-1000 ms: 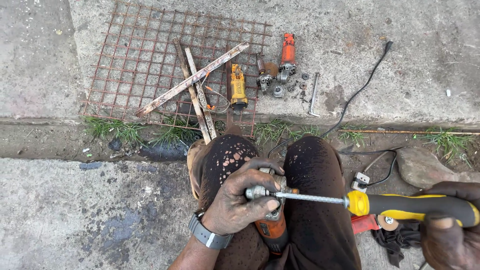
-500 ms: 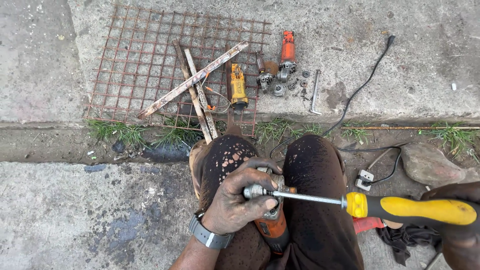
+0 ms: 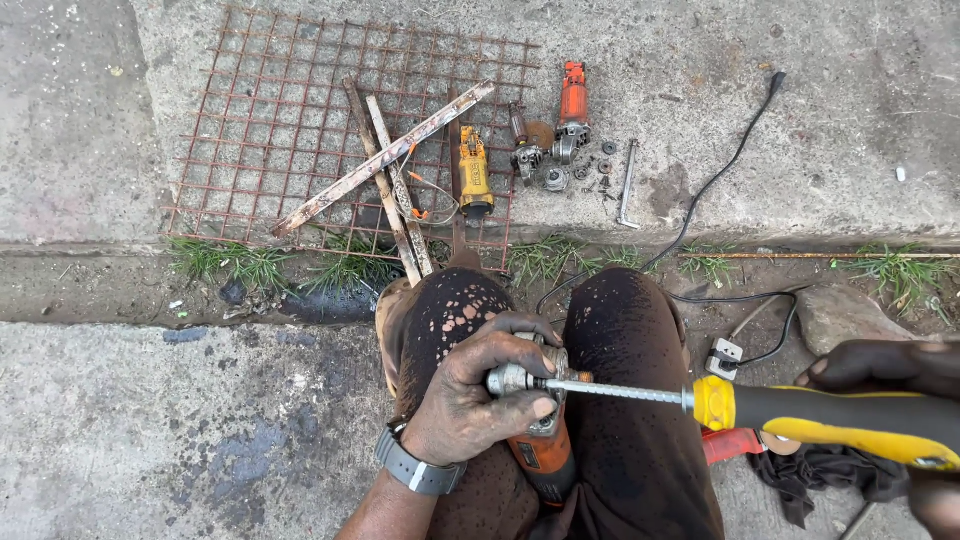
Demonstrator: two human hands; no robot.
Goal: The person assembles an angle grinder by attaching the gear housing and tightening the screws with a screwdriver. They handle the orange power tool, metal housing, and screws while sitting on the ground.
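Observation:
My left hand (image 3: 478, 392), grimy and wearing a grey wristwatch, grips the metal head of an orange angle grinder (image 3: 538, 452) that rests between my knees. My right hand (image 3: 900, 372) holds a screwdriver with a yellow and black handle (image 3: 830, 418) at the right edge. Its steel shaft (image 3: 620, 392) runs left and its tip sits against the grinder's head by my left thumb. My trousers are dark and speckled with pale spots.
A rusty wire mesh (image 3: 300, 120) lies on the concrete ahead with rusty bars (image 3: 385, 160) across it. Beside it are a yellow tool body (image 3: 473, 172), an orange grinder (image 3: 572, 105), loose small parts (image 3: 550, 178) and a spanner (image 3: 627, 185). A black cable (image 3: 720, 175) leads to a plug (image 3: 722, 356). A stone (image 3: 835, 315) sits right.
The screwdriver's handle has dropped a little and shifted right. My left hand stays clamped on the grinder's head.

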